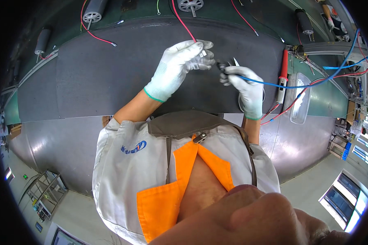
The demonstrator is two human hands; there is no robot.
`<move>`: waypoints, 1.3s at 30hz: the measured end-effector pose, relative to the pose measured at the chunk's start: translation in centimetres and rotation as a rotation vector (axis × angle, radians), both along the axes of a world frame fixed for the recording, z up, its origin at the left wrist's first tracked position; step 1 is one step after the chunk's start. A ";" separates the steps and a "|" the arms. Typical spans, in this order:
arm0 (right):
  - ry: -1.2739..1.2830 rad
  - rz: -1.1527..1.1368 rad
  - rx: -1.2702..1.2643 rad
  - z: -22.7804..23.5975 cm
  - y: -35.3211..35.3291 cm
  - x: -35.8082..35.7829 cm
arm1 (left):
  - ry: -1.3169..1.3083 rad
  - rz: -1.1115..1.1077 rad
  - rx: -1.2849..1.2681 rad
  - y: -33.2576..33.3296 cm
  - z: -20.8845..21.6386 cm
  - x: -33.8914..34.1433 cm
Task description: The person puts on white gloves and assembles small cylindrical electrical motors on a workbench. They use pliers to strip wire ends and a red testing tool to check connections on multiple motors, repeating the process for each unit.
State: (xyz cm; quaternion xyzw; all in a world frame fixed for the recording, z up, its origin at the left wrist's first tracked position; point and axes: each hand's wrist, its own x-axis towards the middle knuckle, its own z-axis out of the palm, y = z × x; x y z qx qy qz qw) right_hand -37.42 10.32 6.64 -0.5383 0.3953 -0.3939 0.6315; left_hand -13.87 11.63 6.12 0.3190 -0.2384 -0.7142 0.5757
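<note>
Both my hands wear white knit gloves over a dark grey mat (pixel 102 73). My left hand (pixel 180 61) pinches the end of a red wire (pixel 183 22) that runs up to a grey motor (pixel 190 5) at the far edge. My right hand (pixel 243 83) grips a small black tool with a metal tip (pixel 224 65), and a blue cable (pixel 298 85) trails from it to the right. The two hands almost touch, the tool tip facing the left fingers.
A red-handled soldering iron (pixel 283 73) lies to the right of my right hand, beside a clear plastic tray (pixel 299 100). More grey motors (pixel 93 12) with red wires lie along the green belt at the far edge. Cables bunch at the right.
</note>
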 end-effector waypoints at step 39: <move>1.635 -0.691 -0.514 -7.5 -4.6 -19.8 | 0.107 0.147 -0.072 -1.4 -3.9 -1.9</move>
